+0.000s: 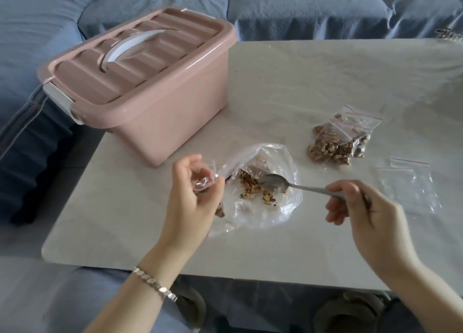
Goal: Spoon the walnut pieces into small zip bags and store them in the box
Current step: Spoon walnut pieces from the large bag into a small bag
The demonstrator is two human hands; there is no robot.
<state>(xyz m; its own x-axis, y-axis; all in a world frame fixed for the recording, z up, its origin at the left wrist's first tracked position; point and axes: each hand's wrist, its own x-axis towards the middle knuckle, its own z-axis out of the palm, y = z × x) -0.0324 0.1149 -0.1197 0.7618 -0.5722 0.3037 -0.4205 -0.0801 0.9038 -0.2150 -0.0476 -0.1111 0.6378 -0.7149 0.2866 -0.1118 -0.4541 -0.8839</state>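
A large clear plastic bag [265, 207] lies open on the white table [300, 82], with walnut pieces [253, 187] inside it. My right hand [363, 207] grips the handle of a metal spoon [276, 182], whose bowl rests inside the bag by the walnuts. My left hand [193, 194] pinches a small clear zip bag [205, 179] with a few walnut pieces in it, just left of the large bag. Filled zip bags [338, 139] lie at the right. The pink box [140, 82] stands at the back left, lid closed.
Empty small zip bags [406, 184] with red seal lines lie at the right of the table. A blue sofa [325, 9] wraps around the table's far and left sides. The table's near edge is close to my forearms.
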